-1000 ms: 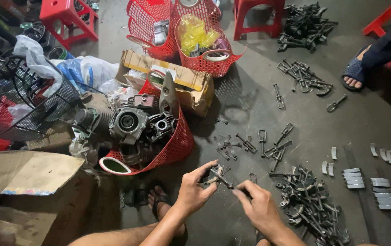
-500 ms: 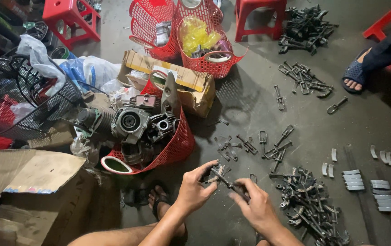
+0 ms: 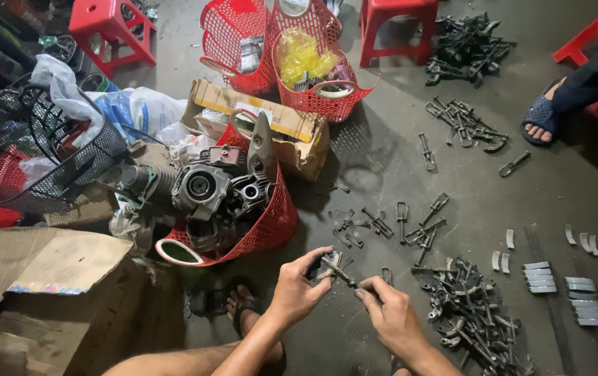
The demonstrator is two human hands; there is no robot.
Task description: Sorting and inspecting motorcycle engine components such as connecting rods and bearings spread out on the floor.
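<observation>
Bracket pinched between both hands.

Concrete floor: metal parts, red baskets.

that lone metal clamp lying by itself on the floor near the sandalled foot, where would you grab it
Probably by its straight shank. The lone clamp lies flat on bare concrete floor, slanted, with a looped end lower left. Come from above, fingers pinching across the narrow shank; nothing crowds it, and the nearest pile of clamps sits apart.
</observation>
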